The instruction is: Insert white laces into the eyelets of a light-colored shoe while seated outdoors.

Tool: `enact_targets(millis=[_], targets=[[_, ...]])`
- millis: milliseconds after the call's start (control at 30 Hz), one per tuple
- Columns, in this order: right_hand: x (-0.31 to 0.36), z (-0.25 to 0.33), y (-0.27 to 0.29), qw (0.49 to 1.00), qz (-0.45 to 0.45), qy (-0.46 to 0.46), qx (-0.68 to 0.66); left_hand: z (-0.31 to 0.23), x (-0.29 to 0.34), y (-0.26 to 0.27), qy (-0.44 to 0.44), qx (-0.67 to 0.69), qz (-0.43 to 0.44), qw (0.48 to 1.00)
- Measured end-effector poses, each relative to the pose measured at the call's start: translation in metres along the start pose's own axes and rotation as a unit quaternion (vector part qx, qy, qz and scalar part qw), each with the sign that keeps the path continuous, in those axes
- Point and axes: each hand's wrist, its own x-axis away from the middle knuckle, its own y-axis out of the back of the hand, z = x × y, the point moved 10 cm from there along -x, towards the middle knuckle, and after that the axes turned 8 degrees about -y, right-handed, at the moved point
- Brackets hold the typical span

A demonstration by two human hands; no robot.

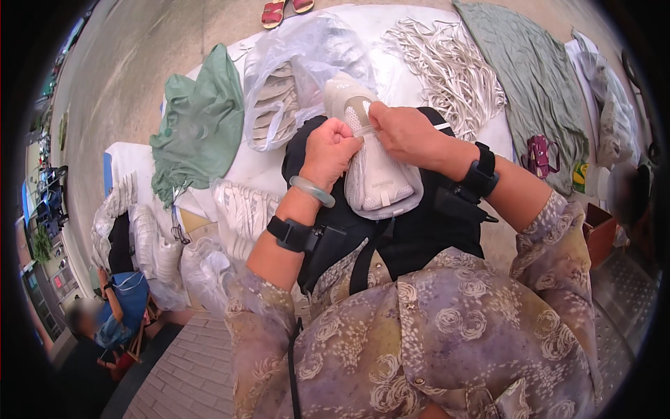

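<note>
A white mesh sneaker (pixel 382 183) rests on the dark cloth (pixel 447 234) over my lap, its broad rounded end nearest me. My left hand (pixel 328 152) is closed in a pinch at the shoe's left side. On the opposite side my right hand (pixel 407 137) also pinches, thumb and forefinger together. Between the two hands a thin pale strip, seemingly a shoelace (pixel 363 130), crosses the shoe; my fingers partly hide it. Beyond my hands the shoe's far end (pixel 347 92) lies close to a clear plastic bag (pixel 317 49) holding several pale shoes.
A heap of pale laces (pixel 453 70) lies on the white sheet (pixel 398 77). Green cloths lie left (pixel 202 115) and right (pixel 530 77). Bagged white shoes (pixel 244 209) are stacked at left, near a seated person (pixel 115 314). Red sandals (pixel 273 12) stand at the back, a maroon pouch (pixel 539 155) at right.
</note>
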Motion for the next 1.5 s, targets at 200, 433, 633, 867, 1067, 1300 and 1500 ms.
enact_targets(millis=[200,433,633,867,1067,1300,1500], targets=[[-0.006,0.001,0.002,0.998,-0.041,-0.001,-0.051,0.0,-0.004,-0.001,-0.042,-0.064,0.016,0.997],[0.007,0.0,-0.005,0.991,-0.086,-0.009,-0.098,-0.008,0.006,0.0,-0.144,-0.088,-0.005,0.986],[0.017,-0.002,-0.005,0.972,-0.147,0.015,-0.181,-0.022,0.012,-0.002,-0.23,-0.174,-0.03,0.957],[0.033,0.001,0.0,0.954,-0.234,0.042,-0.183,-0.032,0.025,-0.008,-0.281,-0.228,-0.066,0.93],[0.053,0.001,0.0,0.949,-0.251,0.062,-0.181,-0.026,0.039,-0.014,-0.299,-0.229,-0.081,0.923],[0.039,0.001,0.004,0.954,-0.235,0.044,-0.183,-0.045,0.049,-0.01,-0.337,-0.261,-0.132,0.895],[0.036,-0.002,-0.003,0.955,-0.228,0.032,-0.186,-0.058,0.057,-0.018,-0.394,-0.315,-0.13,0.853]])
